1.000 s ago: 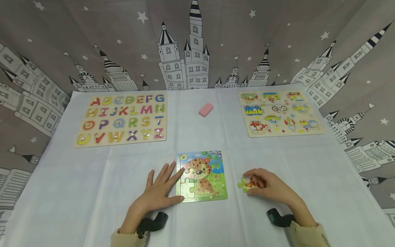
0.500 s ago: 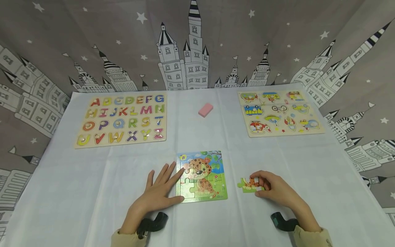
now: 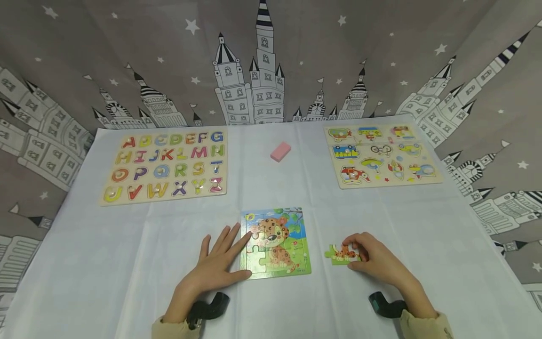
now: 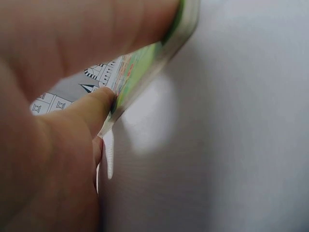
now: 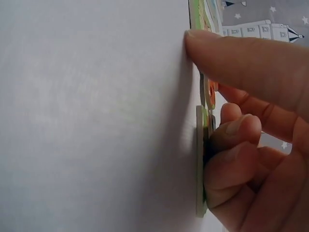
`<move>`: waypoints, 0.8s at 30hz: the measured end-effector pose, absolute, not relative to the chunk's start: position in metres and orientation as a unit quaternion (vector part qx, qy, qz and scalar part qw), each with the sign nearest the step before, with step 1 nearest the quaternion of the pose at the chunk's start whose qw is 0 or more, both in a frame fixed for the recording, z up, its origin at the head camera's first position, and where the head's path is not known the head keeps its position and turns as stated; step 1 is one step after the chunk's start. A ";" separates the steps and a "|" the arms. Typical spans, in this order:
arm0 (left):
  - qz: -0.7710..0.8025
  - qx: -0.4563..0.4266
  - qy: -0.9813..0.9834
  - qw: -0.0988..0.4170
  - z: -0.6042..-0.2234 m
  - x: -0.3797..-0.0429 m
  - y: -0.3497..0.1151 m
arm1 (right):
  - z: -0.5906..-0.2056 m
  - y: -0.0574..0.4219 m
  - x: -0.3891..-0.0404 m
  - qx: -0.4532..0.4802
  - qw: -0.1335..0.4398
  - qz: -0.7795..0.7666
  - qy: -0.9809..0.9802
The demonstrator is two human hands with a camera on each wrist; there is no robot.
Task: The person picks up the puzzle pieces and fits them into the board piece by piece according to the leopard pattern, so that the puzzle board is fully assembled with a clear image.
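Note:
A square jigsaw puzzle with a cartoon leopard lies on the white table. My left hand rests with fingers spread along its left side, index finger and thumb on its edge; the left wrist view shows both fingertips at the green puzzle edge. To the right of the puzzle lies a loose jigsaw piece printed with orange spotted fur and green. My right hand pinches its right part between thumb and index finger. In the right wrist view, another green-edged piece stands under the curled fingers.
A wooden alphabet puzzle board lies at the back left, and a vehicle puzzle board at the back right. Between them sits a pink eraser-like block. A grey curtain with castle drawings hangs behind the table.
My right hand has slid a little to the right along the loose piece, uncovering more of it. The left hand keeps its place on the puzzle's left edge.

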State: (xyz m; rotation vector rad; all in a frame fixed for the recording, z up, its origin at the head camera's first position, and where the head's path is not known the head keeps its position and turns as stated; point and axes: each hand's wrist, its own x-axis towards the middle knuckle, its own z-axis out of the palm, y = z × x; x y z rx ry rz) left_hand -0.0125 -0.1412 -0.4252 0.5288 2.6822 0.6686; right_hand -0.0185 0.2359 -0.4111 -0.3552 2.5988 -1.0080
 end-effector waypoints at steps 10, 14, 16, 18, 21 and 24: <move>0.236 0.184 0.940 0.163 -0.424 -0.013 -0.142 | -0.402 0.237 -0.022 -0.146 0.191 -0.384 0.892; 0.237 0.185 0.940 0.160 -0.424 -0.012 -0.142 | -0.394 0.231 -0.025 -0.152 0.184 -0.404 0.883; 0.235 0.185 0.941 0.159 -0.424 -0.012 -0.142 | -0.389 0.224 -0.028 -0.162 0.179 -0.410 0.880; 0.234 0.184 0.941 0.159 -0.424 -0.012 -0.142 | -0.385 0.215 -0.032 -0.174 0.175 -0.414 0.876; 0.233 0.183 0.941 0.163 -0.424 -0.012 -0.142 | -0.380 0.199 -0.036 -0.195 0.178 -0.422 0.867; 0.235 0.182 0.940 0.170 -0.424 -0.012 -0.142 | -0.381 0.180 -0.040 -0.220 0.185 -0.430 0.856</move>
